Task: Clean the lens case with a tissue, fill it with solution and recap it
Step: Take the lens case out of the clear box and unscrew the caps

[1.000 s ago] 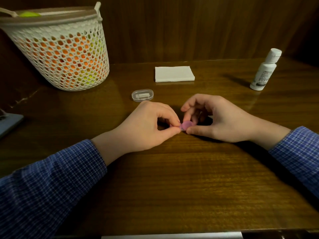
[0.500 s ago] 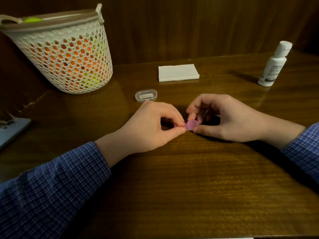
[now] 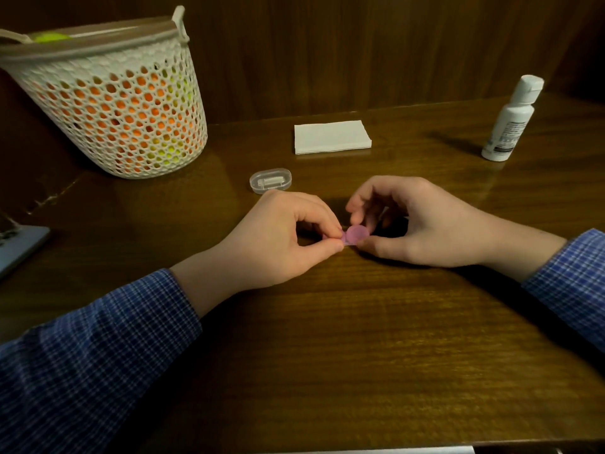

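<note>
A small pink lens case rests on the wooden table between my hands; only one round cap shows, the rest is hidden by fingers. My left hand pinches its left end with thumb and forefinger. My right hand curls over the right side, thumb and fingers on the round cap. A folded white tissue lies behind, near the wall. The white solution bottle stands capped at the far right.
A white mesh basket with orange and yellow-green contents stands at the back left. A small clear plastic box lies just behind my left hand. A grey flat device sits at the left edge.
The hands stay on the pink case; the right fingers have shifted slightly on the cap. The camera view drifted, so the bottle and basket sit differently in frame.
</note>
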`<state>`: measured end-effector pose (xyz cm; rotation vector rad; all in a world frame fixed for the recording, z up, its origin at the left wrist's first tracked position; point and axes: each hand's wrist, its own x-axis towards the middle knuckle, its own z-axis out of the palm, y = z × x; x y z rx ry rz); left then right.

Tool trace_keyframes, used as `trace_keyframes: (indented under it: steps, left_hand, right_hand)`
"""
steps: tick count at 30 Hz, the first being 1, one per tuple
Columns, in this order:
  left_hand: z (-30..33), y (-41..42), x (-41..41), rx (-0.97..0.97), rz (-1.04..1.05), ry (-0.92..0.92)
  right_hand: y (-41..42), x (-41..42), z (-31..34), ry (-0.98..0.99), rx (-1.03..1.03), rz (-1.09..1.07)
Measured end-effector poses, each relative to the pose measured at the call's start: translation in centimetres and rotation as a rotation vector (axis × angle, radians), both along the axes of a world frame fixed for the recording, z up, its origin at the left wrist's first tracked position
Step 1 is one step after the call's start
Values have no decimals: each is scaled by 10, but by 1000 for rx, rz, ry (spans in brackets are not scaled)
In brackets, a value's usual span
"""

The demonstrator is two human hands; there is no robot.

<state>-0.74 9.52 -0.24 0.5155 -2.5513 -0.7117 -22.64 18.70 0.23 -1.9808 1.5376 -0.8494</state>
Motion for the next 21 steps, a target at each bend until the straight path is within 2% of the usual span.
trace_keyframes:
  steps: [14,21]
  left_hand:
    - [1,0,1,13,12,-19]
    - [0,-1,1,12,10,-11]
  right_hand:
    - [-2,4,-3,-6,-48,-59]
    - [-1,-2,-1,-28,-5,34]
